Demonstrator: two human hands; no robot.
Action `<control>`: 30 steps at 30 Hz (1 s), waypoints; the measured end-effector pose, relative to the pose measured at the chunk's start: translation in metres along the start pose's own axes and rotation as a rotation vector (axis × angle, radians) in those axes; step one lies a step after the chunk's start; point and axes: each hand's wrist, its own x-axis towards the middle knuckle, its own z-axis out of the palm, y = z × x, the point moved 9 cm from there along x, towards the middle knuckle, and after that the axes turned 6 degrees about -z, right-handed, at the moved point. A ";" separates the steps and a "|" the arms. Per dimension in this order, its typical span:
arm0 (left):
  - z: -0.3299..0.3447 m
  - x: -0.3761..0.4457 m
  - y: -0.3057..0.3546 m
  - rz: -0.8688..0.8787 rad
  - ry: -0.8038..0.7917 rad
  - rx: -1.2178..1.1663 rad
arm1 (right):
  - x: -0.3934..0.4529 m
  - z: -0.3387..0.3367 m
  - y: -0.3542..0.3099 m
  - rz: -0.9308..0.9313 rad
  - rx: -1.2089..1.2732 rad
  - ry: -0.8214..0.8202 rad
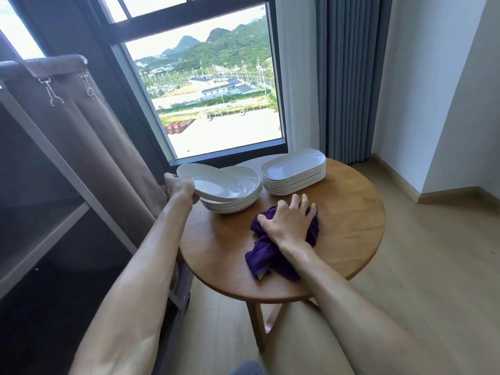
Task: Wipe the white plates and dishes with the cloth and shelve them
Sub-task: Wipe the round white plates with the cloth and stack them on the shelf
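My left hand (180,188) reaches forward on a straight bare arm, fingers curled around the rim of what it holds. My right hand (290,222) lies palm down, fingers spread and bent, clutching what is beneath it.

Part of the purple cloth (270,255) is covered by the right hand (289,223). The left hand (180,189) fingertips are hidden under the lifted white dish (211,182).

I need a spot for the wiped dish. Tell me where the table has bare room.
Bare wood lies along the round table's right edge, right of the purple cloth, and on the near left between the bowl stack and the cloth. The far side is crowded: the bowls and the oblong plate stack sit close together.
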 end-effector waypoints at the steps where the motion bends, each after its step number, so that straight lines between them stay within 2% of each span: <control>1: -0.001 -0.001 -0.003 -0.042 -0.032 -0.056 | 0.002 0.001 0.007 0.063 -0.020 -0.118; 3: -0.001 -0.005 -0.013 -0.131 -0.110 -0.151 | 0.005 0.000 0.020 0.169 -0.003 -0.315; 5: -0.008 -0.013 -0.021 -0.197 -0.143 -0.267 | 0.007 -0.006 0.024 0.202 0.080 -0.360; 10: -0.025 -0.052 -0.036 -0.192 -0.151 -0.503 | 0.015 -0.031 0.018 0.230 0.399 -0.101; 14: -0.022 -0.087 -0.054 -0.237 -0.308 -0.708 | 0.015 -0.073 0.004 0.269 0.818 0.116; 17: -0.021 -0.114 -0.071 -0.212 -0.336 -0.764 | 0.016 -0.124 -0.024 0.151 1.046 0.252; 20: -0.019 -0.137 -0.088 -0.142 -0.290 -0.799 | 0.008 -0.159 -0.065 -0.060 1.178 0.221; 22: -0.012 -0.157 -0.090 -0.077 -0.292 -0.815 | -0.005 -0.166 -0.093 -0.232 1.100 0.119; 23: -0.007 -0.166 -0.087 -0.042 -0.306 -0.823 | -0.012 -0.160 -0.106 -0.304 1.009 0.009; 25: 0.002 -0.179 -0.079 -0.014 -0.316 -0.849 | -0.030 -0.131 -0.122 -0.391 0.703 -0.271; 26: 0.006 -0.181 -0.077 -0.033 -0.310 -0.880 | -0.039 -0.114 -0.120 -0.393 0.554 -0.360; 27: 0.010 -0.182 -0.079 -0.057 -0.300 -0.904 | -0.043 -0.103 -0.113 -0.367 0.475 -0.365; 28: 0.012 -0.182 -0.081 -0.068 -0.289 -0.912 | -0.043 -0.097 -0.103 -0.319 0.455 -0.290; 30: 0.012 -0.186 -0.086 -0.048 -0.270 -0.911 | -0.047 -0.094 -0.080 -0.205 0.460 -0.043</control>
